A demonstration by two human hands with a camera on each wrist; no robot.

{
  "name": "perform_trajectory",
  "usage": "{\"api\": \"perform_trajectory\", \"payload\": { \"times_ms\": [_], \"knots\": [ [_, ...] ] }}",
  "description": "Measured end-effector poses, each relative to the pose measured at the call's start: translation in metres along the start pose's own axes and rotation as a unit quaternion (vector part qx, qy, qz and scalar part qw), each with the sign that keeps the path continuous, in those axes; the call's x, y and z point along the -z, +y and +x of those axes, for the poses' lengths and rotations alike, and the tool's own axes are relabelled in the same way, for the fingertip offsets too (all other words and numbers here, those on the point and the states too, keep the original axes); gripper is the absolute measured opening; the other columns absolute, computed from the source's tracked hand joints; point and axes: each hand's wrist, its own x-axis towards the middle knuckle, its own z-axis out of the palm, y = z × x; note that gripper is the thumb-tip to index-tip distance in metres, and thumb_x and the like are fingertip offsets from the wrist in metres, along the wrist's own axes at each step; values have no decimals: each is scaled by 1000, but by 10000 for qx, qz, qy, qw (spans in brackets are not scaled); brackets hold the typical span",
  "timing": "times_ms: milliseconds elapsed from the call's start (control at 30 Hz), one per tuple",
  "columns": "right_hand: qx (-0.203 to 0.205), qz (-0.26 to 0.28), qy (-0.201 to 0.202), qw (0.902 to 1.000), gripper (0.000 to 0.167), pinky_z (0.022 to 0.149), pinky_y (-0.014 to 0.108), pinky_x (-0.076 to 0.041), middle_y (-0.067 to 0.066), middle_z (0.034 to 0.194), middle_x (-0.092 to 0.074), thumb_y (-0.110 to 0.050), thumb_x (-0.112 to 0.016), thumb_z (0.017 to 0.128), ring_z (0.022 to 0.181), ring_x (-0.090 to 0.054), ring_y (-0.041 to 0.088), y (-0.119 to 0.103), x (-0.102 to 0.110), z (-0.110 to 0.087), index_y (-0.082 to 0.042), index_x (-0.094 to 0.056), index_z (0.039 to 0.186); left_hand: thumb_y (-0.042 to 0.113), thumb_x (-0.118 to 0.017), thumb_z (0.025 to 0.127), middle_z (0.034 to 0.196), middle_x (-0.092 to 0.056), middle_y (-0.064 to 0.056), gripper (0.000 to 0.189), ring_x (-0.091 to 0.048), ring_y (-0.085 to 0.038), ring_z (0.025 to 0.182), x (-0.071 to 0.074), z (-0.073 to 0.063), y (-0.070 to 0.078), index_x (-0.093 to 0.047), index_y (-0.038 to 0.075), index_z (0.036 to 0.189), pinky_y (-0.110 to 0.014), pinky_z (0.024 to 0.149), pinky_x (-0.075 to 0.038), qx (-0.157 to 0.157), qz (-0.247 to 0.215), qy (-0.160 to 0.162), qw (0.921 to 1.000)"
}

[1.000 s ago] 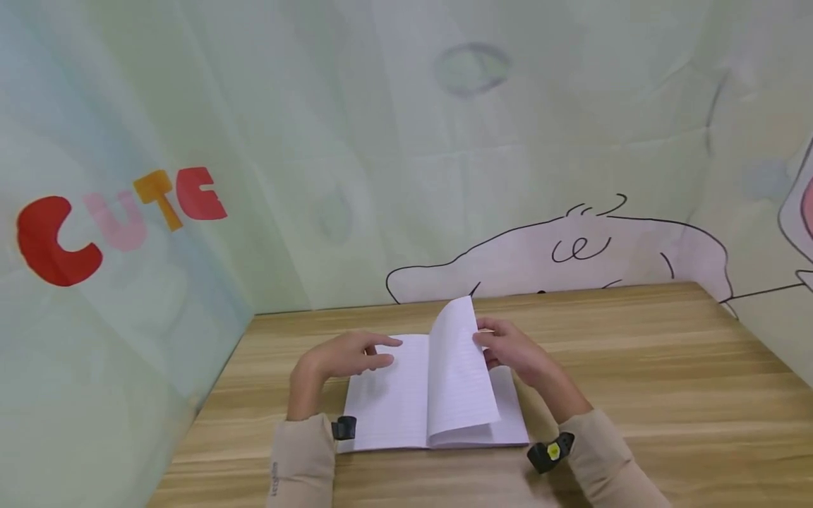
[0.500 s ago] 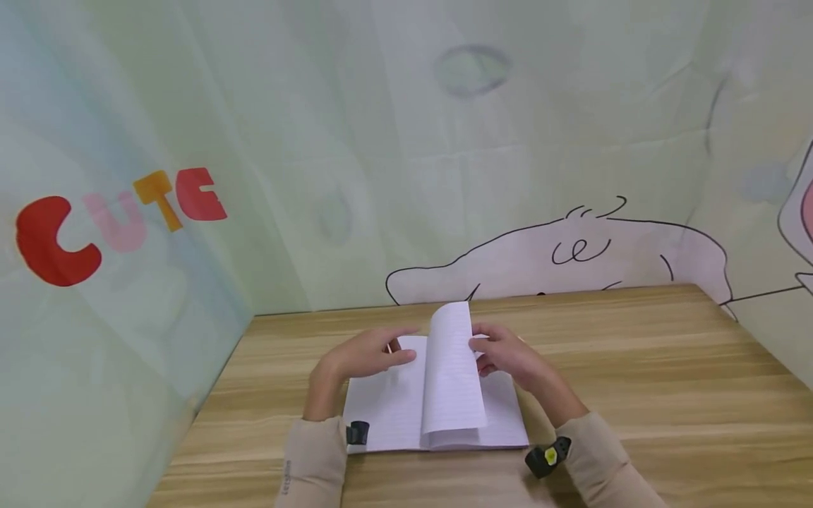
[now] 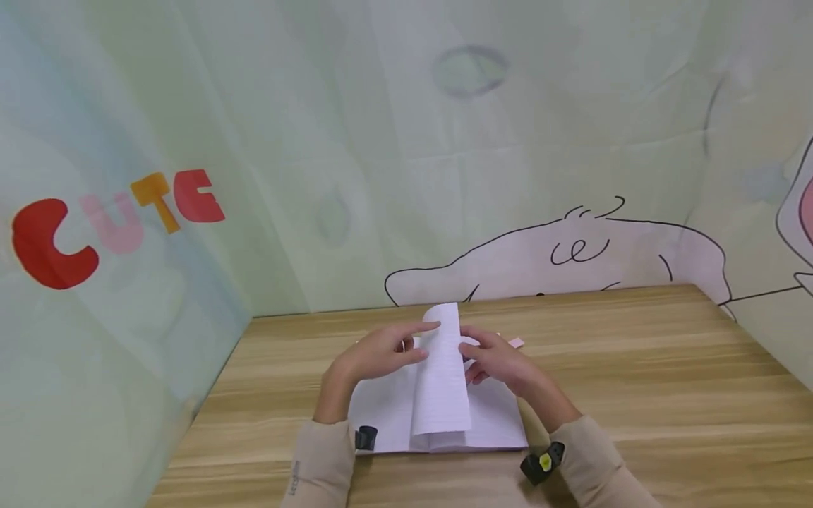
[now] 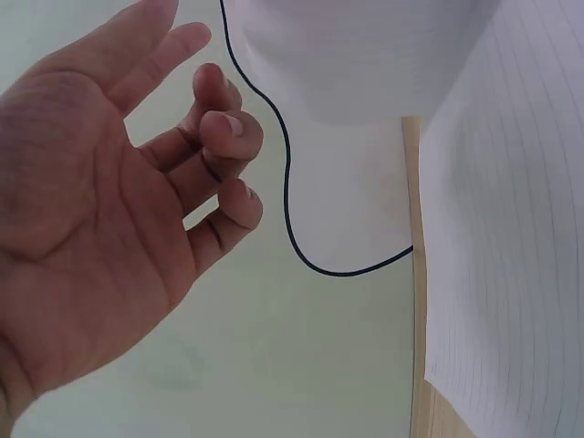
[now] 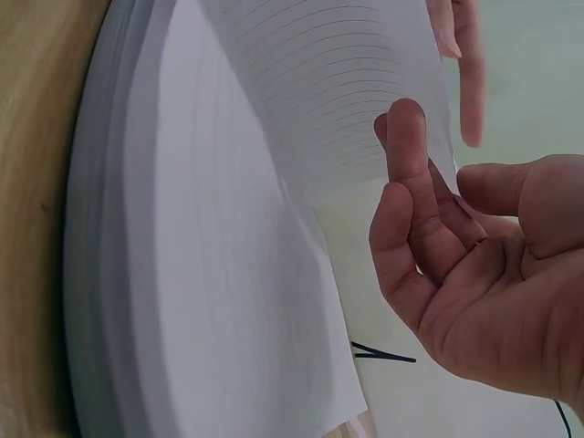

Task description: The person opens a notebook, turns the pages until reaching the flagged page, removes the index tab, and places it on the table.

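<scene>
A white ruled page (image 3: 441, 395) curls up from the notebook (image 3: 498, 420), right hand (image 3: 500, 358) pinching it, left hand (image 3: 378, 351) relaxed.

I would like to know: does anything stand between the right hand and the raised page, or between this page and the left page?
Nothing visible stands between the right hand and the raised page. The left hand, though, hovers over the left page, so it probably blocks the way.
</scene>
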Motion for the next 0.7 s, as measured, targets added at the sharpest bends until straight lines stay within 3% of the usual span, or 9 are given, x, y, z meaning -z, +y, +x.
{"api": "perform_trajectory", "payload": {
  "times_ms": [100,267,500,700],
  "knots": [
    [21,57,-146,9999,45,64,31,-52,15,97,-64,-13,-48,105,65,-68,19,0,-3,-1,-1,-40,148,20,-65,98,79,-50,1,48,-48,-12,71,-4,4,3,-54,16,145,-27,65,-43,-216,-4,-38,9998],
    [107,81,-232,9996,47,64,31,-52,13,94,-65,-14,-49,105,65,-67,18,-1,-7,-1,-1,-39,149,25,-66,97,83,-51,1,51,-48,-14,77,-9,8,6,-53,22,147,-29,68,-42,-252,358,-125,9990],
    [503,14,-175,9986,37,71,32,-52,14,103,-68,-6,-51,100,81,-63,15,3,-9,-1,10,-51,133,35,-67,96,84,-51,-6,57,-43,-13,77,-10,9,8,-49,26,150,-28,67,-40,-209,617,-142,9978],
    [391,41,-446,9982,36,62,32,-53,9,87,-69,-5,-45,100,68,-63,16,1,-12,-2,7,-51,134,38,-62,99,86,-53,-2,55,-47,-13,79,-11,8,9,-47,29,151,-29,69,-42,-127,548,-78,9984]
  ]
}}
